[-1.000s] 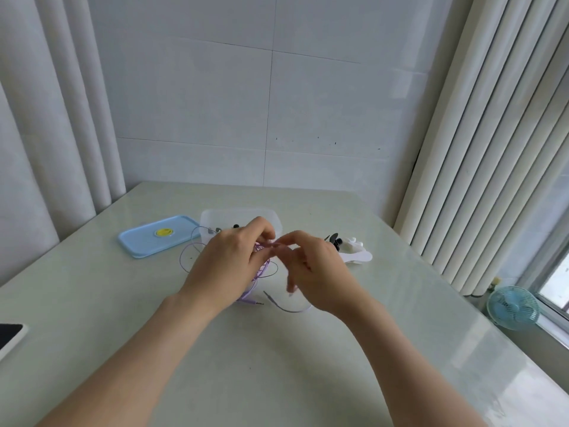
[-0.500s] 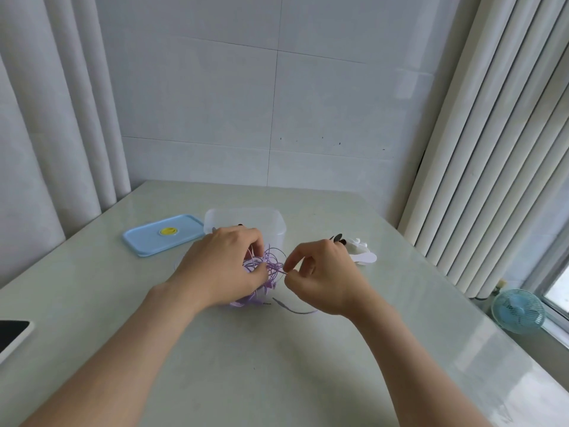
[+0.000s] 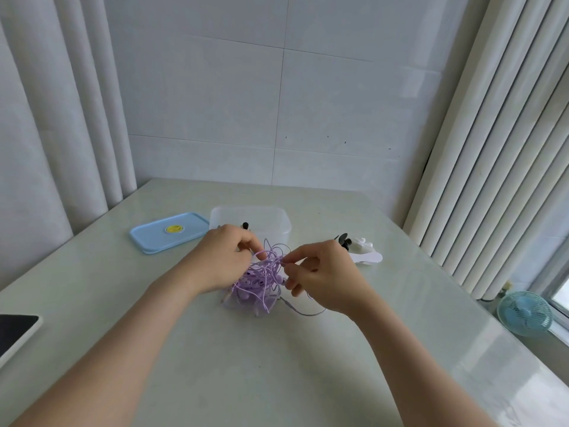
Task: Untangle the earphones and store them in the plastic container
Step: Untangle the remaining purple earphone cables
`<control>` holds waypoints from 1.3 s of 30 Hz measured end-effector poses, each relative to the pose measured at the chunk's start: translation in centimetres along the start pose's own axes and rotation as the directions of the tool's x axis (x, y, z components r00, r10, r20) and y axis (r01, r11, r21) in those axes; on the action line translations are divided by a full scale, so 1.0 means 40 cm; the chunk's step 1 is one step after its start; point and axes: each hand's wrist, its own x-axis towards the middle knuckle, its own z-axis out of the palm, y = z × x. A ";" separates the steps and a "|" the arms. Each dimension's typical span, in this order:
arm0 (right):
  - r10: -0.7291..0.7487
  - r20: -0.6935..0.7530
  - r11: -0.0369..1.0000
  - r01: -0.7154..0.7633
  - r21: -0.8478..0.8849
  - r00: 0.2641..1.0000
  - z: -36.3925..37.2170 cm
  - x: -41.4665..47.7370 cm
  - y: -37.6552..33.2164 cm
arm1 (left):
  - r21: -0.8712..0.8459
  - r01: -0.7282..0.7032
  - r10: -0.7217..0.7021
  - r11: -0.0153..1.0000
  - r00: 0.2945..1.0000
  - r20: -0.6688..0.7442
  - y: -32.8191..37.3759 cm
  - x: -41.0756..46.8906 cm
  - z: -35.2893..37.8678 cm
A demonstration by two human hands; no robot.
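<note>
change: both hands are lower than a second ago and slightly apart, so more of the tangle is exposed.
left hand (image 3: 221,261): fingers curled, gripping the left side of the cord bundle.
right hand (image 3: 323,272): thumb and forefinger pinch one strand at the top of the tangle.
earphones (image 3: 261,282): purple and knotted, on the tabletop (image 3: 246,365) between the hands, just in front of the plastic container (image 3: 277,220).
plastic container: clear and open, with a small dark item inside, possibly an earbud.
lid (image 3: 169,231): blue, lying flat to the left of the container.
</note>
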 end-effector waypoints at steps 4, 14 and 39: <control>0.100 0.039 0.987 -0.104 0.120 0.994 -0.005 -0.001 -0.004 | 0.028 -0.089 0.088 0.996 0.995 0.038 -0.018 0.003 -0.001; 0.117 0.008 0.975 -0.117 0.190 0.993 -0.013 0.001 0.004 | 0.086 -0.169 0.172 0.982 0.984 -0.034 -0.018 0.002 0.028; -0.133 -0.097 0.986 0.121 -0.115 0.986 0.006 -0.003 -0.009 | -0.537 -0.305 0.035 0.786 0.890 -0.455 0.041 0.006 0.043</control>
